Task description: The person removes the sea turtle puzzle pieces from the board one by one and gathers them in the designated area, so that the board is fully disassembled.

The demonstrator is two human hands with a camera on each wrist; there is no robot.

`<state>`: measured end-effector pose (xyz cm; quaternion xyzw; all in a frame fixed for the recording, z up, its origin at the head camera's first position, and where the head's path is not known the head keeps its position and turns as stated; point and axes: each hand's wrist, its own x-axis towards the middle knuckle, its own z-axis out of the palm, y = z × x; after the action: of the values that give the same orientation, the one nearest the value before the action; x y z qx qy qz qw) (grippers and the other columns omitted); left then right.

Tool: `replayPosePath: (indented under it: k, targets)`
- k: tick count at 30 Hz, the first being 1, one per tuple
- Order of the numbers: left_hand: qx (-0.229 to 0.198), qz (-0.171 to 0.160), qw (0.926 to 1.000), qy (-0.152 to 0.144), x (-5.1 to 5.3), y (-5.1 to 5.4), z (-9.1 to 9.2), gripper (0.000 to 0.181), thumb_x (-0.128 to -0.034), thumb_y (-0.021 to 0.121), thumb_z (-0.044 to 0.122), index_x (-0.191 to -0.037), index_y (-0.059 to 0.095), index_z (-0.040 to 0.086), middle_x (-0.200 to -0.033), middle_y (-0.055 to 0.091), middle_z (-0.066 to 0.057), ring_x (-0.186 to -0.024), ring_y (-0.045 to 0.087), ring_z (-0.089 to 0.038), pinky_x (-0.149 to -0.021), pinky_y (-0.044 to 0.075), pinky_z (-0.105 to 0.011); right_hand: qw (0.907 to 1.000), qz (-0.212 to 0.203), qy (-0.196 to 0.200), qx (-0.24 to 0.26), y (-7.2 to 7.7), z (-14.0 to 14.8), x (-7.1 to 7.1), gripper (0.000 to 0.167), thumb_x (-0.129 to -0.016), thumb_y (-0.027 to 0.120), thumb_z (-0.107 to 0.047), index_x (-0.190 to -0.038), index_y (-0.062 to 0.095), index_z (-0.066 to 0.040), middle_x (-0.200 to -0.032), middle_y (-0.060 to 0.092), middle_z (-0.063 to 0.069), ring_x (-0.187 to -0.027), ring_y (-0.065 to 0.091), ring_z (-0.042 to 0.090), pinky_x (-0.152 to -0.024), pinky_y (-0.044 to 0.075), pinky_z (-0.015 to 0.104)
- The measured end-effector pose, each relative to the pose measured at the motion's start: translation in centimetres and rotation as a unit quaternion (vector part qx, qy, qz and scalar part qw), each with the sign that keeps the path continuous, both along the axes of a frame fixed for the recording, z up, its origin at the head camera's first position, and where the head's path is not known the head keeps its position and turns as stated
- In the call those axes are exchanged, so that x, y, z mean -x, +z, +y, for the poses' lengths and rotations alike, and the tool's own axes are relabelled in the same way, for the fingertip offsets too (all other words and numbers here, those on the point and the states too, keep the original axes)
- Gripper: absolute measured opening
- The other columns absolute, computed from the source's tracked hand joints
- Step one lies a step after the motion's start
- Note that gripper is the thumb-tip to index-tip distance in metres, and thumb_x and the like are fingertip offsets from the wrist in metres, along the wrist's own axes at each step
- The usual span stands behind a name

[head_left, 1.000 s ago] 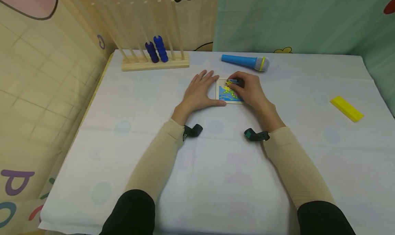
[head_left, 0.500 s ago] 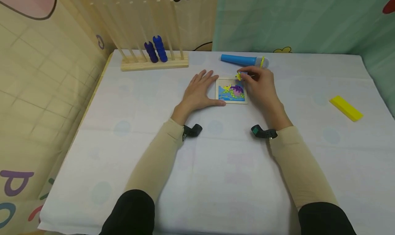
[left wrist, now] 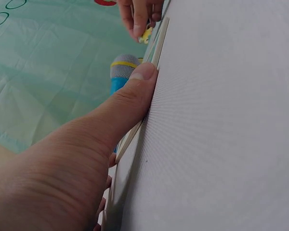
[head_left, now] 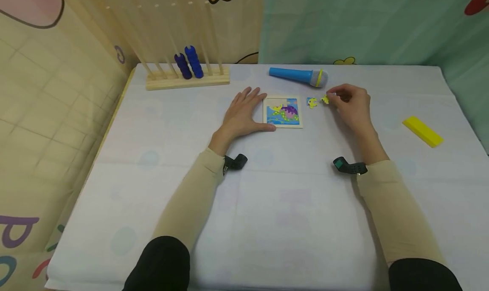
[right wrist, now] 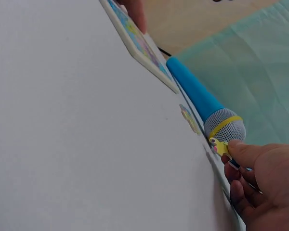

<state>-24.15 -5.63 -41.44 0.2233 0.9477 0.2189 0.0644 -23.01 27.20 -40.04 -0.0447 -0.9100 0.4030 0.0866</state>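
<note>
A small framed picture puzzle [head_left: 283,112] lies flat on the white table, part of its upper left showing bare wood. The left hand [head_left: 243,116] rests spread at its left side, thumb on the lower edge and fingers by the upper left corner. To the puzzle's right, a blue and yellow piece [head_left: 311,103] lies on the table. Just right of that, the right hand [head_left: 352,106] pinches another yellow piece [head_left: 324,99] between thumb and fingers; the right wrist view shows this yellow piece [right wrist: 218,146] held just above the table.
A blue toy microphone [head_left: 296,75] lies behind the puzzle. At the back left stands a wooden rod frame [head_left: 187,83] with dark blue beads on two rods. A yellow block [head_left: 422,131] lies on the right side of the table.
The right hand has moved right, away from the puzzle. A blue and yellow piece now lies on the table, and the hand holds another piece. The left hand has stayed at the frame.
</note>
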Motion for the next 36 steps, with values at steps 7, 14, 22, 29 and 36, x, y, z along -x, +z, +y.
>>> replayPosePath:
  k: [7,14,22,29,36]
  targets:
    - [-0.002,0.0,1.0,-0.001,0.1,-0.2,-0.1,0.112,-0.0792,0.077,0.076,-0.167,0.031,0.024,-0.178,0.017,-0.001,-0.166,0.001,-0.023,-0.135,-0.003,-0.038,0.999,-0.017,-0.004,-0.042,-0.5,0.1,-0.1,0.035,-0.107,0.063,-0.033,-0.129,0.073,-0.008,-0.124,0.068,0.013,-0.103,0.052,0.019,-0.084,0.041,0.022]
    - [-0.003,-0.004,1.0,-0.001,0.0,0.0,0.0,0.112,-0.0793,0.077,0.075,-0.168,0.031,0.024,-0.178,0.017,-0.001,-0.166,0.001,-0.023,-0.135,-0.004,-0.038,0.9981,0.011,0.003,-0.06,-0.7,0.7,-0.1,0.033,-0.105,0.067,-0.032,-0.125,0.075,-0.008,-0.114,0.066,0.011,-0.097,0.052,0.015,-0.079,0.038,0.02]
    - [0.001,-0.007,1.0,-0.002,-0.1,0.1,0.0,0.112,-0.0794,0.077,0.075,-0.168,0.031,0.023,-0.178,0.016,-0.002,-0.166,0.002,-0.024,-0.135,-0.003,-0.04,0.9964,0.054,0.054,-0.037,0.3,-2.7,-0.1,0.027,-0.104,0.068,-0.023,-0.122,0.076,-0.004,-0.115,0.073,0.015,-0.098,0.056,0.017,-0.079,0.042,0.015]
    - [0.005,-0.006,1.0,0.0,-0.1,0.2,-0.2,0.112,-0.0793,0.077,0.075,-0.168,0.031,0.023,-0.178,0.016,-0.001,-0.166,0.001,-0.024,-0.135,-0.003,-0.04,0.9918,0.025,0.124,-0.021,0.0,-6.6,0.2,0.027,-0.105,0.067,-0.026,-0.122,0.076,-0.006,-0.115,0.073,0.012,-0.098,0.057,0.02,-0.083,0.044,0.019]
    - [0.002,-0.001,1.0,-0.003,-0.1,0.2,-0.2,0.112,-0.0797,0.077,0.075,-0.167,0.032,0.022,-0.178,0.017,-0.002,-0.166,0.002,-0.024,-0.135,-0.003,-0.04,0.9863,0.009,0.161,-0.037,-0.5,-8.0,0.3,0.023,-0.102,0.072,-0.021,-0.117,0.076,-0.004,-0.108,0.067,0.015,-0.092,0.054,0.025,-0.078,0.042,0.029]
